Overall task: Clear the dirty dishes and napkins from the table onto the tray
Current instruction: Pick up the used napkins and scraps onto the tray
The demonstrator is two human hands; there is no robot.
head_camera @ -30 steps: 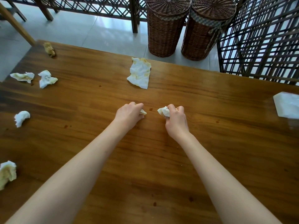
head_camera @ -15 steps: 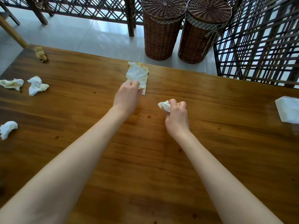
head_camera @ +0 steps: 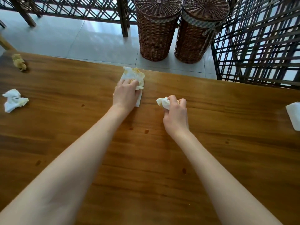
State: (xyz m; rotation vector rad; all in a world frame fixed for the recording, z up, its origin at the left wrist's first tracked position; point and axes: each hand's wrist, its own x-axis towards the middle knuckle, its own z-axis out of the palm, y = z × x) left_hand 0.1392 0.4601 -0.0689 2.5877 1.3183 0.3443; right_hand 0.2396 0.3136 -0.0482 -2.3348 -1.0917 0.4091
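On the wooden table [head_camera: 211, 159], my left hand [head_camera: 125, 93] lies over a stained white napkin [head_camera: 134, 74] near the far edge, and its fingers gather the paper into folds. My right hand [head_camera: 176, 114] holds a small crumpled napkin [head_camera: 163, 102] just above the tabletop, a little to the right. A yellowish crumpled napkin [head_camera: 19, 62] lies at the far left corner. Another white crumpled napkin [head_camera: 13, 100] sits at the left edge. No tray or dishes are in view.
A white object [head_camera: 294, 115] is cut off by the right edge of the view. Two lidded wicker baskets [head_camera: 156, 30] [head_camera: 198, 32] stand on the tiled floor beyond the table. Dark lattice screens [head_camera: 259, 41] stand at the back and right.
My left hand has moved from the table's middle forward onto the flat napkin and bunched it. My right hand has kept its crumpled napkin. The view has shifted forward.
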